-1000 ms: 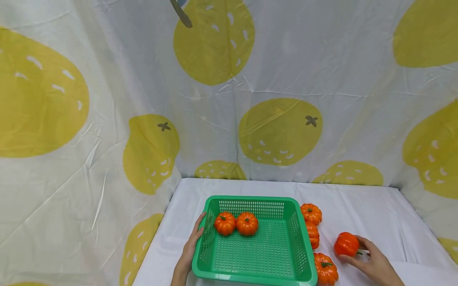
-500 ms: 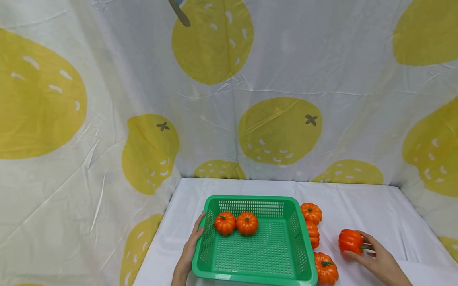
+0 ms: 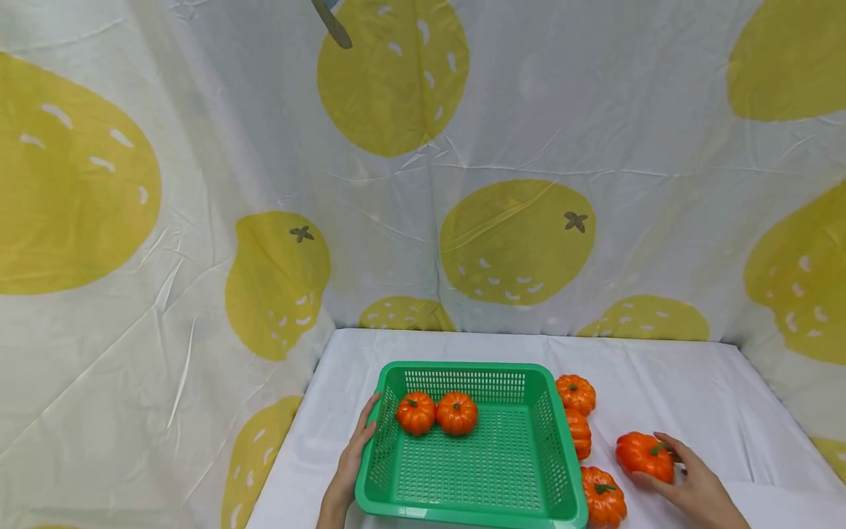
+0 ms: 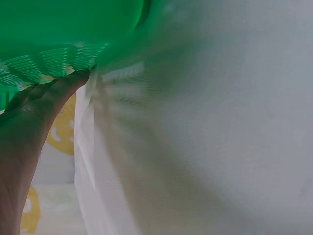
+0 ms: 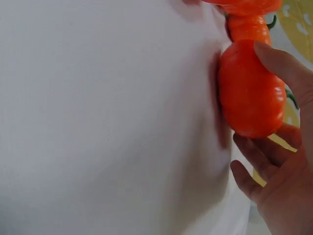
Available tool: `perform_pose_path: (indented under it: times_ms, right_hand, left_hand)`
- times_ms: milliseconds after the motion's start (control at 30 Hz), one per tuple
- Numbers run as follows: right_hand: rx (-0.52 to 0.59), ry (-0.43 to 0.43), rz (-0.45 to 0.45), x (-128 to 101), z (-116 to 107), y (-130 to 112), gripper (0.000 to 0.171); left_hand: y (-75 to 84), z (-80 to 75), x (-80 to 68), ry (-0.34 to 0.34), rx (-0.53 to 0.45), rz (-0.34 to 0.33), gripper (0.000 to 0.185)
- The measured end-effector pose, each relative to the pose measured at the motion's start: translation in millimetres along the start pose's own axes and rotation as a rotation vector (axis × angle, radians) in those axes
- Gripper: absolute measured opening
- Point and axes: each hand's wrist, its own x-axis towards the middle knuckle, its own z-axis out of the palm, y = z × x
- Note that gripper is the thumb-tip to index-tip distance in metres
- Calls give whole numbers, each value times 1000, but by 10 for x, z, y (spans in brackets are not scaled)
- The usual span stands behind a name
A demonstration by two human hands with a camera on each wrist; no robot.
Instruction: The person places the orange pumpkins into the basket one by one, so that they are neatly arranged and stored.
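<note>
A big cloth (image 3: 198, 184) with yellow fruit shapes hangs behind and beside everything, like a tent wall. In front of it is the bench (image 3: 661, 382), covered in white cloth.

On the bench sits a green basket (image 3: 463, 507) with lots of little holes. Two small orange pumpkins (image 3: 437, 413) sit side by side inside it, near the far left corner. The left hand (image 3: 352, 459) rests flat against the basket's left wall, fingers straight, and I think it is there to keep the basket from sliding.

Three more pumpkins (image 3: 579, 433) wait in a row on the bench, just beside the basket's right wall, close enough to be easy to reach.

The right hand (image 3: 690, 485) holds one pumpkin (image 3: 644, 455), with its fingers curled round the pumpkin's side. The right wrist view shows that pumpkin (image 5: 250, 93) close up, thumb on top and fingers under it. It is low, near the white cloth, well apart from the basket. I cannot tell if it touches the bench or is just lifted.

Some things are hard to see. The left wrist view is blurry, just green plastic and a fingertip (image 4: 78, 78). Both arms are cut off at the bottom edge. A grey thing (image 3: 333, 26) pokes in at the top, and I cannot tell what it is
</note>
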Motion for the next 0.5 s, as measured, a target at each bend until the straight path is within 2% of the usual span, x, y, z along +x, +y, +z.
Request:
perform_pose_path:
  times_ms: [133, 367, 500]
  right_hand:
    - [47, -35, 44, -24, 17, 51, 115]
    - [36, -19, -35, -86, -57, 148, 103]
    - [29, -13, -17, -80, -41, 153, 104]
  left_hand:
    - [-3, 7, 3, -2, -8, -2, 53]
    - [-4, 5, 2, 2, -8, 5, 53]
    - [-13, 0, 4, 4, -14, 10, 53]
